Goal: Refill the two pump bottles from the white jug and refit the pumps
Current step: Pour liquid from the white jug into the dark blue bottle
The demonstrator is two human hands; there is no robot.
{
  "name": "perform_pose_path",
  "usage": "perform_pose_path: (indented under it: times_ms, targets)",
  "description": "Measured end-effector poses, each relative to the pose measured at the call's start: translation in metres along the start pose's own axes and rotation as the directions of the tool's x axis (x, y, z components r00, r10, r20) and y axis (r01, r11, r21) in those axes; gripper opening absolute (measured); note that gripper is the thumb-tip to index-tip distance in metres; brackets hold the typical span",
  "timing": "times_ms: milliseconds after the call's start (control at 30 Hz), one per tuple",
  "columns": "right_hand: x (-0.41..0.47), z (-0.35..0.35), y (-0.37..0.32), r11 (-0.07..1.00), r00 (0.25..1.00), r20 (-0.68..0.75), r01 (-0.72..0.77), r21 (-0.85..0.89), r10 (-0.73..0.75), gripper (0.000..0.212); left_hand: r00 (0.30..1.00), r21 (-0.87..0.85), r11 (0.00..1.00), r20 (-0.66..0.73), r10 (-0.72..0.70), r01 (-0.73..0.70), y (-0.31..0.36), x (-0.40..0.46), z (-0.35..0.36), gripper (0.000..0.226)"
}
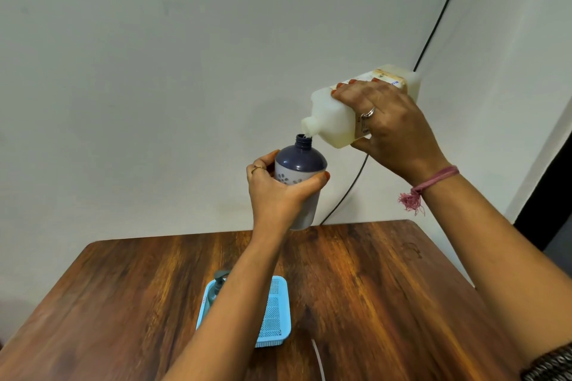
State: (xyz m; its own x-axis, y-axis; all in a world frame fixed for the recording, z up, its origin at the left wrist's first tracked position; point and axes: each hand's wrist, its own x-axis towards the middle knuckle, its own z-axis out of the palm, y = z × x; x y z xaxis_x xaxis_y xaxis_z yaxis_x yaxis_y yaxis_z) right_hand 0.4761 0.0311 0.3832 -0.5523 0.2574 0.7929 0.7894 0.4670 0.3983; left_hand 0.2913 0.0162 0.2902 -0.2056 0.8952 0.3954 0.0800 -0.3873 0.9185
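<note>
My left hand [278,192] grips a pump bottle [298,164] with a dark blue shoulder and pale flowered body, held upright above the table's far edge, its neck uncapped. My right hand [393,130] holds the white jug [334,120] tilted down to the left, its spout right over the bottle's neck, with a little white liquid at the lip. A second pump bottle [216,286] with its pump fitted lies or stands in the blue basket [275,315], mostly hidden by my left forearm.
The brown wooden table [387,303] fills the lower view against a pale wall. A black cable [439,15] runs down the wall behind the jug. A thin white tube [318,359] lies near the front edge.
</note>
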Motion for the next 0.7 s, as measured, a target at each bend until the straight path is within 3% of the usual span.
perform_pose_path:
  times_ms: [700]
  targets:
    - [-0.0019, 0.0002, 0.0034, 1.000, 1.000, -0.007, 0.006, 0.000, -0.006, 0.065, 1.000, 0.026, 1.000, 0.000, 0.005, -0.005, -0.0013, 0.0014, 0.0026, 0.081]
